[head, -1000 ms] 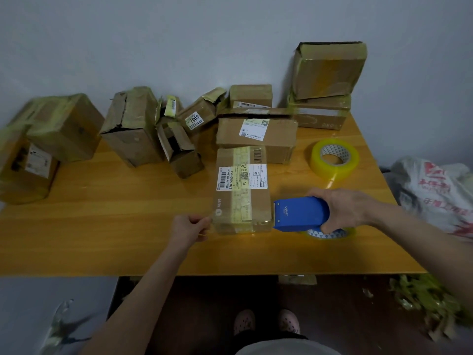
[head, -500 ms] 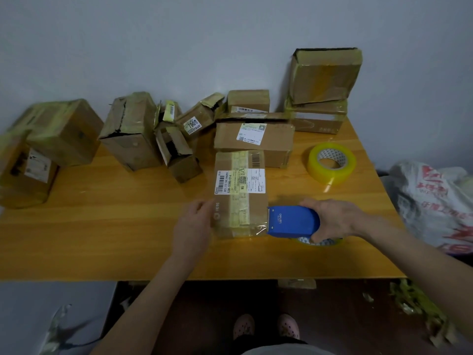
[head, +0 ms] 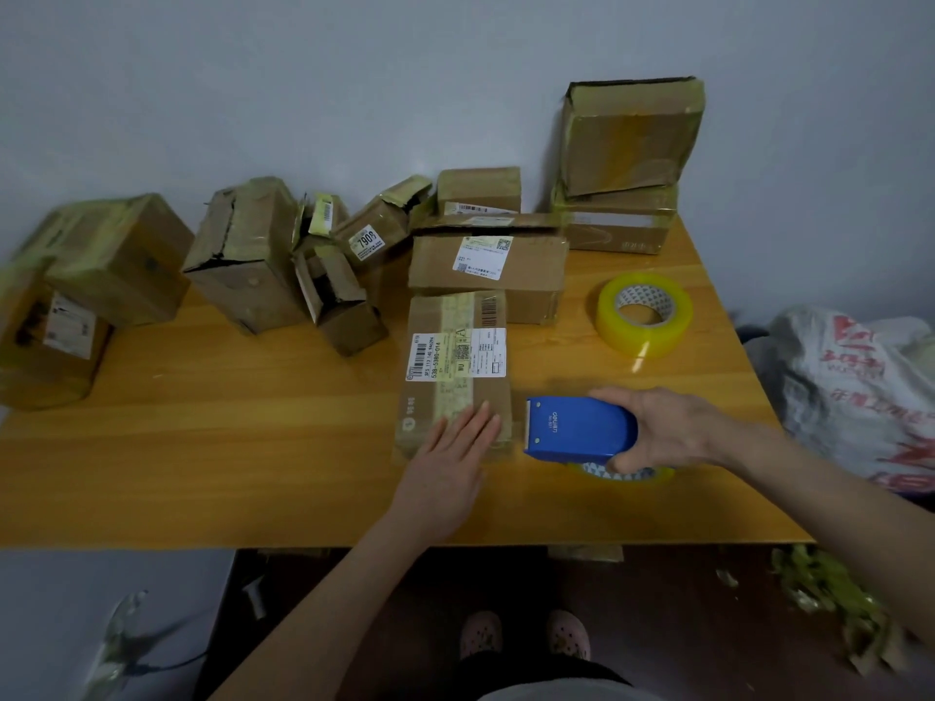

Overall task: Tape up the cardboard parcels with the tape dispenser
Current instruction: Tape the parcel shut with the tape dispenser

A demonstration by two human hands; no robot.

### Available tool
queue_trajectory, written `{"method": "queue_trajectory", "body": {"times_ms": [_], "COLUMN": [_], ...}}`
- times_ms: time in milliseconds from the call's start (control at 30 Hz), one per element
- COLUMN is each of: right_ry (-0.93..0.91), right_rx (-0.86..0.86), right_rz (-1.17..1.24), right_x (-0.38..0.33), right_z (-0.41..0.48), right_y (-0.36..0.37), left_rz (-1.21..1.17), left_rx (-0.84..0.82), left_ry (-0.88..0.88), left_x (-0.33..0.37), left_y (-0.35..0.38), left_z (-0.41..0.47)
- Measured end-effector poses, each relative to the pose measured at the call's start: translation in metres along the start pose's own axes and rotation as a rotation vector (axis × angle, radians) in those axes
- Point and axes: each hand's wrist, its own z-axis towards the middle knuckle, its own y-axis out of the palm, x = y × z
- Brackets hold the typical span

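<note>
A flat cardboard parcel (head: pixel 455 366) with a white barcode label and a yellowish tape strip lies on the wooden table (head: pixel 202 447) in front of me. My left hand (head: pixel 450 462) rests flat on the parcel's near end, fingers straight. My right hand (head: pixel 663 427) grips the blue tape dispenser (head: pixel 579 430), whose toothed edge sits just off the parcel's near right corner. Its tape roll peeks out beneath the hand.
Several worn cardboard boxes (head: pixel 248 255) line the back of the table, with a stack (head: pixel 627 144) at the back right. A spare roll of clear tape (head: pixel 642 316) lies right of the parcel. A plastic bag (head: pixel 860 392) sits off the table's right edge; tape scraps litter the floor.
My left hand left the parcel's near left corner and now lies flat on its top. The dispenser has drawn slightly away from the parcel's right side.
</note>
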Motion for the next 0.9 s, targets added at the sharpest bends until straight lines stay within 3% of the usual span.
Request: {"method": "queue_trajectory", "body": {"times_ms": [567, 900], "right_ry": [0.056, 0.096], "right_rx": [-0.075, -0.142], "right_rz": [-0.063, -0.307], "right_x": [0.013, -0.019], "right_z": [-0.011, 0.010], "right_y": [-0.014, -0.009], "left_rz": [-0.047, -0.057], "left_rx": [0.034, 0.051], "left_ry": [0.004, 0.024], "left_x": [-0.002, -0.002], "left_y": [-0.005, -0.004], "left_z": [-0.001, -0.002]}}
